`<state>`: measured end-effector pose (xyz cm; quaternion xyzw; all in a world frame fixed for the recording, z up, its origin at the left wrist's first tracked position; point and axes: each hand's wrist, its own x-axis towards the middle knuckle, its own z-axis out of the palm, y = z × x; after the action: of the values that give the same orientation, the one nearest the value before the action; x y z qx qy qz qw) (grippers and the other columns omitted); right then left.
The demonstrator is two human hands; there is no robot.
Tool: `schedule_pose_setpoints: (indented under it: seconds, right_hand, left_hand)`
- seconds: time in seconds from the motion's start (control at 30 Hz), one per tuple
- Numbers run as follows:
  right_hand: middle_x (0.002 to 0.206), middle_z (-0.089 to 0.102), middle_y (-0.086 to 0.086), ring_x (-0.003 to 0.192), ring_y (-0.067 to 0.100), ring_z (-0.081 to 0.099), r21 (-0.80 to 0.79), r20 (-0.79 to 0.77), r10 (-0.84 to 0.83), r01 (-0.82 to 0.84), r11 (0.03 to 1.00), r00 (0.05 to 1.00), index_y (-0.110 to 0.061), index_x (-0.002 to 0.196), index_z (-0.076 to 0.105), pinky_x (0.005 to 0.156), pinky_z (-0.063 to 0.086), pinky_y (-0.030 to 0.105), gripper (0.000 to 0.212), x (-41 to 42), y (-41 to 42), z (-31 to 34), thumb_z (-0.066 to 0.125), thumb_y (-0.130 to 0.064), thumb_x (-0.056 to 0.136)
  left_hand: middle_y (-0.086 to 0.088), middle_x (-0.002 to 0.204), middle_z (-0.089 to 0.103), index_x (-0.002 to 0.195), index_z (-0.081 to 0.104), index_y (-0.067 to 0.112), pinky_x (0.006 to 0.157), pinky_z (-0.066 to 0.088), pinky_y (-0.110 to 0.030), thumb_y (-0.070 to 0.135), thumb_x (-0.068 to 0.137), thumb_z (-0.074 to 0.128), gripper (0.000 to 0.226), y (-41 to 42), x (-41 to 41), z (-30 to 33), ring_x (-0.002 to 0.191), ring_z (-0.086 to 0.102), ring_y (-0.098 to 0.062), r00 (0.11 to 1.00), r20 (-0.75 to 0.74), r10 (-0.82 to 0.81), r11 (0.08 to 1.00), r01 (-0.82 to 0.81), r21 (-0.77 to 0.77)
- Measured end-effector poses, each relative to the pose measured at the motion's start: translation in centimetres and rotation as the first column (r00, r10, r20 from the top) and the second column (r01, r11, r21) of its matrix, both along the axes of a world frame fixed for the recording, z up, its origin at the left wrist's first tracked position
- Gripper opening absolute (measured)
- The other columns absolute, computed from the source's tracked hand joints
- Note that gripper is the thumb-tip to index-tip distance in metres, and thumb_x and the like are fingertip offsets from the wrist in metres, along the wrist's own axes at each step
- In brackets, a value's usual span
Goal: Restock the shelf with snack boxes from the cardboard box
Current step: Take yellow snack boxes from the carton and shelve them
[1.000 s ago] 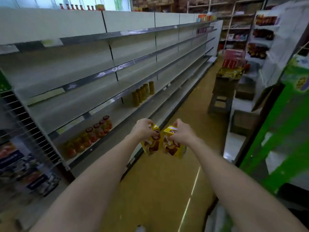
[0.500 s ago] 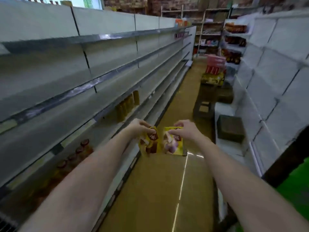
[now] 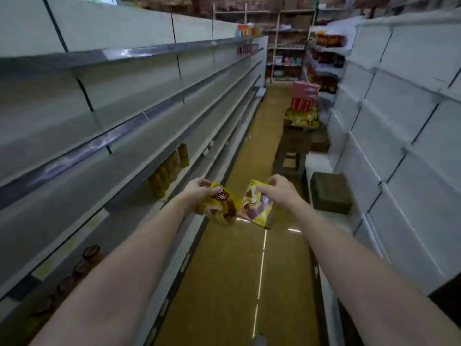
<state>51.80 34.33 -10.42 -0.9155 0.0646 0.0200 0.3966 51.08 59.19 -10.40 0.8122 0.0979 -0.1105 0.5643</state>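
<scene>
Running along the left side, the grey shelving unit [image 3: 154,116] carries brown-lidded jars [image 3: 74,270] near and a row of amber bottles [image 3: 169,168] farther along. Left hand [image 3: 197,189] grips the top of a yellow snack box [image 3: 222,208] with curled fingers. Right hand [image 3: 279,192] pinches the top of a second yellow snack box [image 3: 257,208], just beside the first. Both boxes hang over the aisle floor [image 3: 237,270]. White shelving [image 3: 399,121] stands at right, with a dark carton [image 3: 330,192] on its base.
</scene>
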Motion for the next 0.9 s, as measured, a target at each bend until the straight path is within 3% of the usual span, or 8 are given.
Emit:
schedule_pose_setpoints:
  seconds: [0.2,0.37,0.4,0.47,0.53,0.67,0.8,0.9]
  right_hand:
    - [0.130,0.057,0.011,0.116,0.029,0.056,0.060,0.032,-0.073,0.071,0.996,0.997,-0.009,0.129,0.048,0.089,0.046,0.033,0.058,9.9,-1.4,-1.4,0.070,-0.043,0.087]
    - [0.138,0.045,0.014,0.117,0.030,0.051,0.259,-0.048,-0.046,0.057,0.964,0.998,-0.020,0.144,0.034,0.069,0.048,0.030,0.074,18.8,-3.6,-1.3,0.076,-0.035,0.086]
    - [0.138,0.044,0.013,0.121,0.031,0.049,0.274,-0.055,-0.041,0.055,0.960,0.998,-0.024,0.147,0.034,0.071,0.050,0.032,0.076,20.3,-4.0,-1.2,0.076,-0.034,0.085]
    - [0.131,0.049,0.011,0.128,0.030,0.046,0.270,-0.015,-0.036,0.039,0.962,0.999,-0.029,0.146,0.042,0.093,0.050,0.036,0.072,23.4,-4.5,-1.1,0.077,-0.032,0.083]
    - [0.118,0.049,0.008,0.119,0.027,0.050,0.244,0.044,-0.037,0.025,0.970,0.998,-0.030,0.139,0.051,0.098,0.048,0.037,0.063,26.0,-5.0,-1.0,0.077,-0.035,0.082]
    - [0.114,0.043,0.008,0.106,0.026,0.050,0.288,0.051,-0.105,0.086,0.954,0.993,-0.029,0.131,0.053,0.092,0.047,0.032,0.056,30.3,-5.6,-0.6,0.075,-0.043,0.081]
    - [0.111,0.050,0.006,0.094,0.025,0.058,0.400,0.060,-0.108,0.076,0.913,0.992,-0.030,0.121,0.046,0.079,0.059,0.051,0.055,34.4,-6.2,-0.1,0.077,-0.047,0.080]
    - [0.112,0.052,0.005,0.090,0.022,0.058,0.467,0.068,-0.109,0.065,0.882,0.992,-0.029,0.118,0.040,0.062,0.060,0.040,0.054,37.3,-6.4,0.2,0.077,-0.042,0.082]
  left_hand:
    - [-0.008,0.119,0.057,0.134,0.042,0.026,0.067,0.058,-0.060,0.031,0.089,0.073,0.055,-2.0,9.3,-0.4,0.091,0.064,-0.030,0.987,-0.046,0.155,0.978,-0.160,-0.134]
    - [-0.010,0.123,0.053,0.129,0.038,0.033,0.058,0.057,-0.059,0.030,0.077,0.083,0.068,-3.8,17.7,0.4,0.092,0.065,-0.036,0.969,-0.091,0.229,0.959,-0.241,-0.152]
    - [-0.011,0.126,0.052,0.127,0.037,0.032,0.057,0.056,-0.062,0.030,0.076,0.084,0.069,-4.1,19.4,0.6,0.095,0.065,-0.039,0.966,-0.090,0.241,0.955,-0.253,-0.152]
    - [-0.012,0.127,0.049,0.122,0.036,0.029,0.058,0.053,-0.069,0.027,0.077,0.084,0.066,-4.8,22.4,1.3,0.103,0.061,-0.044,0.960,-0.077,0.270,0.944,-0.280,-0.172]
    - [-0.013,0.123,0.048,0.122,0.036,0.026,0.061,0.052,-0.072,0.023,0.080,0.082,0.062,-5.5,25.0,1.8,0.105,0.058,-0.043,0.955,-0.046,0.293,0.938,-0.297,-0.178]
    - [-0.008,0.118,0.049,0.122,0.046,0.031,0.064,0.055,-0.066,0.020,0.083,0.077,0.051,-6.9,29.2,2.5,0.097,0.057,-0.035,0.962,-0.011,0.272,0.947,-0.269,-0.174]
    - [-0.011,0.118,0.056,0.119,0.055,0.034,0.066,0.057,-0.062,0.020,0.087,0.073,0.040,-8.1,33.9,2.6,0.100,0.060,-0.037,0.972,0.023,0.235,0.954,-0.226,-0.198]
    - [-0.012,0.116,0.058,0.117,0.057,0.030,0.074,0.056,-0.062,0.013,0.086,0.072,0.039,-8.7,37.9,2.2,0.099,0.062,-0.037,0.963,0.012,0.269,0.928,-0.256,-0.271]
